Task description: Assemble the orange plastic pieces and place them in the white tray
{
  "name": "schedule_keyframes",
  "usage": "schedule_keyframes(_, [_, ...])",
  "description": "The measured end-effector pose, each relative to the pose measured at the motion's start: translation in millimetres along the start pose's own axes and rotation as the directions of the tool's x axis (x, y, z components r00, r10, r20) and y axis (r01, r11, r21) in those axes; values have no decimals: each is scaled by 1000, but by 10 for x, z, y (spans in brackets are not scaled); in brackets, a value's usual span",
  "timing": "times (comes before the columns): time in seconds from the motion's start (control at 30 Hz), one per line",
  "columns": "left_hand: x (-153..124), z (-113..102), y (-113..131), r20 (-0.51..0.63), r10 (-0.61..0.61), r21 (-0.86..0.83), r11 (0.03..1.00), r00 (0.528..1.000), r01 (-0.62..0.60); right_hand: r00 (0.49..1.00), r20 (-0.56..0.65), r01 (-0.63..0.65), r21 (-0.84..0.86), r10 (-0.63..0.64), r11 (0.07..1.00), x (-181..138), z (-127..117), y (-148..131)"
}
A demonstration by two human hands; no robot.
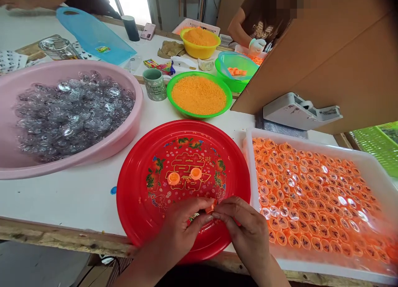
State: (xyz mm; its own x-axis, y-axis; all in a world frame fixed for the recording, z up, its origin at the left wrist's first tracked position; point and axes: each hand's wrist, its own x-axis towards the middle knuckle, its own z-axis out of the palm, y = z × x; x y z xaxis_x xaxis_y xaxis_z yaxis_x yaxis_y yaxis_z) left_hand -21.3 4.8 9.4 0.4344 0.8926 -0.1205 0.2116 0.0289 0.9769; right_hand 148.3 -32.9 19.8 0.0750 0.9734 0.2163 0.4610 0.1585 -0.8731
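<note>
My left hand (180, 231) and my right hand (245, 229) meet over the near rim of a red round tray (137, 196). Their fingertips are pinched together on a small orange cap (210, 208), mostly hidden between them. Two more orange caps (173, 178) (195, 173) lie at the tray's middle. A pink basin (124, 133) at my left is full of clear plastic covers (71, 113). A white bin (311, 138) at my right holds several finished orange caps (311, 191).
A green bowl (230, 100) of orange granules stands behind the tray, beside a green mug (154, 85). Farther back are a yellow bowl (199, 51), another green bowl (230, 84), a blue lid (93, 34) and a co-worker's gloved hand (256, 46). A cardboard box (342, 55) looms at right.
</note>
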Motion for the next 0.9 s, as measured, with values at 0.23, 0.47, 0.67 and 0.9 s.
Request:
schedule_keyframes(0.23, [-7, 2, -8, -43, 14, -37, 999, 999, -16, 978, 8, -206, 68, 206, 976, -35, 59, 39])
schedule_keyframes(0.47, [-20, 98, -20, -63, -17, -66, 998, 998, 13, 993, -79, -99, -79, 93, 992, -134, 210, -16])
schedule_keyframes(0.67, [237, 85, -93, 12, -23, 102, 995, 1000, 22, 959, 57, -284, 161, 279, 945, 153, -106, 123])
schedule_keyframes(0.9, [788, -209, -174, -85, 259, 734, 670, 962, -115, 755, -468, -523, -7, 460, 852, 1040, -1564, 1005])
